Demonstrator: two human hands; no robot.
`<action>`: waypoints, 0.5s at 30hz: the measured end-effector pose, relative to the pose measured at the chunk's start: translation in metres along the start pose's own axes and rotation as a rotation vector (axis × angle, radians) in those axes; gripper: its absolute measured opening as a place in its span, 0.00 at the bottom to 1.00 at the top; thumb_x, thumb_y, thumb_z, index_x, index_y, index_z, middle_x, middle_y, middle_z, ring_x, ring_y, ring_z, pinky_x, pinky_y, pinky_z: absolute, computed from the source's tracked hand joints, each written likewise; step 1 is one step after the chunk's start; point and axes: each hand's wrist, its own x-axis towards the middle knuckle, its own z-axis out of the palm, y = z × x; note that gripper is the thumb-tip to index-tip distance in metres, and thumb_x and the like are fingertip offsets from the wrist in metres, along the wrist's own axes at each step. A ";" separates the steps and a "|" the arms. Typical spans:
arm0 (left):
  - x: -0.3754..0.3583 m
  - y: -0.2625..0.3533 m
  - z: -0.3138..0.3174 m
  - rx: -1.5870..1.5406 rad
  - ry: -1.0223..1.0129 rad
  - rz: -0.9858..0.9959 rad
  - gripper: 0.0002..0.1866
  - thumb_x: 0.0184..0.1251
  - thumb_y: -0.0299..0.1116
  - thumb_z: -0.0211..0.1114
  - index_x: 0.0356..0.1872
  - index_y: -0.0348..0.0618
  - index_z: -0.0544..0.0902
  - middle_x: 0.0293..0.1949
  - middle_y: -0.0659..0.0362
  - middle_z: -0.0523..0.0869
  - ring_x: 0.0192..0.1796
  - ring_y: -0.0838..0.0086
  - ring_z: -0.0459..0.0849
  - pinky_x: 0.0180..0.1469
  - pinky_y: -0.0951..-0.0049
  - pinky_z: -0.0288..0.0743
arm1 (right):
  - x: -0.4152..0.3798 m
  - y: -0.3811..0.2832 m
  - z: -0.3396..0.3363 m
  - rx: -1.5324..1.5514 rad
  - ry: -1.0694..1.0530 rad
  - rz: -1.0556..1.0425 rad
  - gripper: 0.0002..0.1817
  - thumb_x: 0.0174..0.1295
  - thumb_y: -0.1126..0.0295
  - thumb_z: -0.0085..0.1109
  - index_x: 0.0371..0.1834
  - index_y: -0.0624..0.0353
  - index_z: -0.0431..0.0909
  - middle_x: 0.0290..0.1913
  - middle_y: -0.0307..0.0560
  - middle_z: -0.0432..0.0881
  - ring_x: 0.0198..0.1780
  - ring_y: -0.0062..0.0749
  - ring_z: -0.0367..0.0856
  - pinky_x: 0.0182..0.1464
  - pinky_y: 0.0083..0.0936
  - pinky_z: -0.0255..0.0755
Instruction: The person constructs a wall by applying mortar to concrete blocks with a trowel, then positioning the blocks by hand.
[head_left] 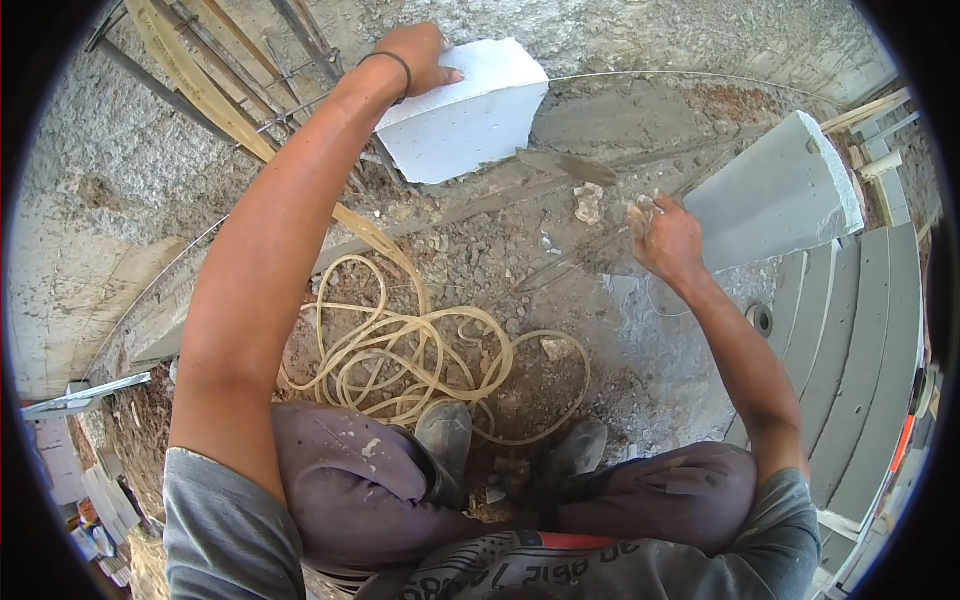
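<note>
A white aerated concrete block (465, 120) stands on the low mortar ledge by the rough wall. My left hand (425, 60) grips its upper left end, thumb on the near side and fingers over the far edge. To the right, my right hand (668, 238) is closed around the handle of a trowel, mostly hidden by the fingers. The muddy trowel blade (570, 166) points left, its tip close to the block's lower right corner. Wet grey mortar (610, 120) lies along the ledge right of the block.
A second grey block (775, 195) leans at the right, beside several stacked blocks (850, 350). A tangled clear hose (410, 350) lies on the dirt before my boots. Rebar rods (240, 75) stand at upper left. A string line (690, 73) runs along the wall.
</note>
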 end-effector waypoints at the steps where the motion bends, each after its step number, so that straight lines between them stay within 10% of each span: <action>1: 0.000 0.000 -0.002 0.013 0.013 -0.007 0.30 0.60 0.48 0.78 0.54 0.33 0.87 0.50 0.38 0.88 0.55 0.48 0.88 0.60 0.58 0.81 | -0.006 -0.004 -0.002 0.068 0.049 -0.016 0.14 0.63 0.61 0.65 0.50 0.49 0.88 0.55 0.59 0.84 0.48 0.51 0.88 0.49 0.44 0.82; 9: -0.002 0.003 -0.023 0.053 -0.026 -0.076 0.33 0.58 0.46 0.80 0.60 0.34 0.84 0.57 0.38 0.86 0.60 0.49 0.86 0.64 0.60 0.78 | 0.002 -0.031 0.018 0.174 0.103 -0.270 0.17 0.60 0.61 0.67 0.51 0.54 0.86 0.61 0.57 0.80 0.57 0.52 0.84 0.54 0.44 0.80; 15: -0.020 0.002 -0.055 -0.109 -0.119 0.256 0.36 0.66 0.44 0.74 0.71 0.35 0.75 0.69 0.41 0.78 0.70 0.52 0.78 0.72 0.59 0.71 | 0.034 -0.060 0.041 0.203 0.401 -0.464 0.18 0.62 0.67 0.66 0.54 0.60 0.81 0.53 0.54 0.81 0.59 0.53 0.78 0.61 0.46 0.75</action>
